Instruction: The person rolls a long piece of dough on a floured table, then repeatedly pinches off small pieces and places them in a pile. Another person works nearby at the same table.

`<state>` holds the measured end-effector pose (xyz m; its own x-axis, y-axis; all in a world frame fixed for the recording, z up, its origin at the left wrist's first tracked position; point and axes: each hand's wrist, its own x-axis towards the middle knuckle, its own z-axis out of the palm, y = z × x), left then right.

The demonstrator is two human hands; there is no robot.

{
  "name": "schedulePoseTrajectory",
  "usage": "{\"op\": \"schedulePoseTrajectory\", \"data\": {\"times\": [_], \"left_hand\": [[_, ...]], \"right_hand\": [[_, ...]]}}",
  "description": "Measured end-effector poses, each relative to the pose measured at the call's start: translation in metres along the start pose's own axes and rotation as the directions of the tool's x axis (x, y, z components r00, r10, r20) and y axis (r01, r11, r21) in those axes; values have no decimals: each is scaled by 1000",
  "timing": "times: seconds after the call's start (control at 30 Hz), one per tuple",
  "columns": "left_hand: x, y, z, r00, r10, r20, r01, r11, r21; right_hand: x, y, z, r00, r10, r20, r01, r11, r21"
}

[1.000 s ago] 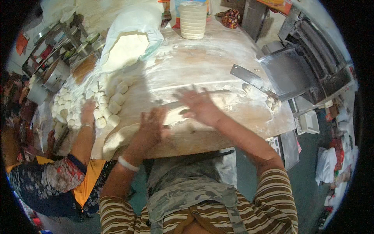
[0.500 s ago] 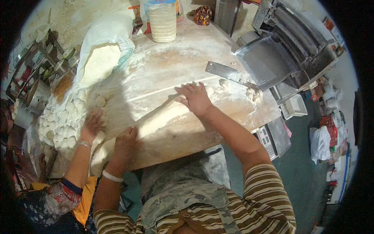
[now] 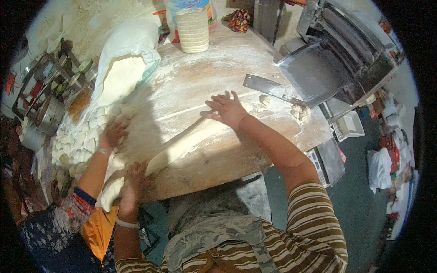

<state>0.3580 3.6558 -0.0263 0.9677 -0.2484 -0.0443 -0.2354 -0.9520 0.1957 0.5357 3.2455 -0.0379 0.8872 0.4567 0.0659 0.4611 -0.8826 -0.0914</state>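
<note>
A long pale dough roll (image 3: 182, 146) lies slantwise across the floured wooden table (image 3: 218, 166). My right hand (image 3: 229, 111) rests at its far right end, fingers spread and nothing gripped. Toward the near left, my left hand (image 3: 134, 179) is closed over the roll, its fingers in shadow. Beyond that hand, the roll's thick near end reaches the table's front edge. Just to the left, another person's hand (image 3: 114, 132) is over many small dough pieces (image 3: 75, 148).
An open flour sack (image 3: 120, 79) and a ribbed plastic jar (image 3: 192, 34) stand at the back. A broad-bladed knife (image 3: 265, 85) and dough scraps (image 3: 300, 112) lie by a dark roller machine (image 3: 341, 57). A white basket (image 3: 353, 123) sits beneath it.
My left hand has slid left and nearer to me along the dough roll. My right hand stays about in place. The other person's hand has shifted slightly away from me.
</note>
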Motion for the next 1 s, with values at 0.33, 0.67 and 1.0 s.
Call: {"op": "schedulePoseTrajectory", "data": {"times": [0.33, 0.67, 1.0], "left_hand": [[144, 166, 36, 996, 85, -30, -82, 993, 81], [136, 139, 45, 983, 169, -75, -167, 985, 35], [53, 86, 57, 967, 175, -188, -155, 981, 116]], "right_hand": [[-11, -44, 21, 993, 80, -82, -78, 996, 36], [11, -8, 8, 987, 61, -151, -52, 997, 63], [-84, 14, 0, 992, 56, -116, -39, 988, 148]]}}
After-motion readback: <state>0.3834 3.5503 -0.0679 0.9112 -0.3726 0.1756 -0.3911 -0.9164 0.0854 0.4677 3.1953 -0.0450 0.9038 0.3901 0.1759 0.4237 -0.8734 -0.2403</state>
